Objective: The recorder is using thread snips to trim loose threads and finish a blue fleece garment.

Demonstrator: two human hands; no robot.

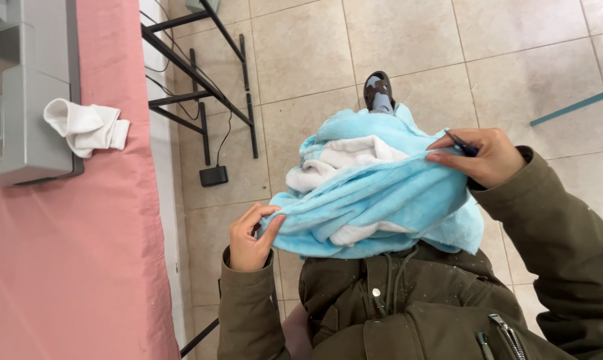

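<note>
The left hand (250,235) pinches one edge of a light blue fleece cloth (381,193) bunched on the lap, the right hand (485,155) grips the opposite edge together with a thin dark tool (461,144), beside a pink-covered desk (75,267) bearing a white cloth (86,126).

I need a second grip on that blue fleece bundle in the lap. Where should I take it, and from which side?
Probably the taut folded edge of the blue fleece that runs between the left hand and the right hand. Come from above, on the far side from the body: that edge stands proud as a ridge, while the lower folds sag loosely against the jacket.
</note>
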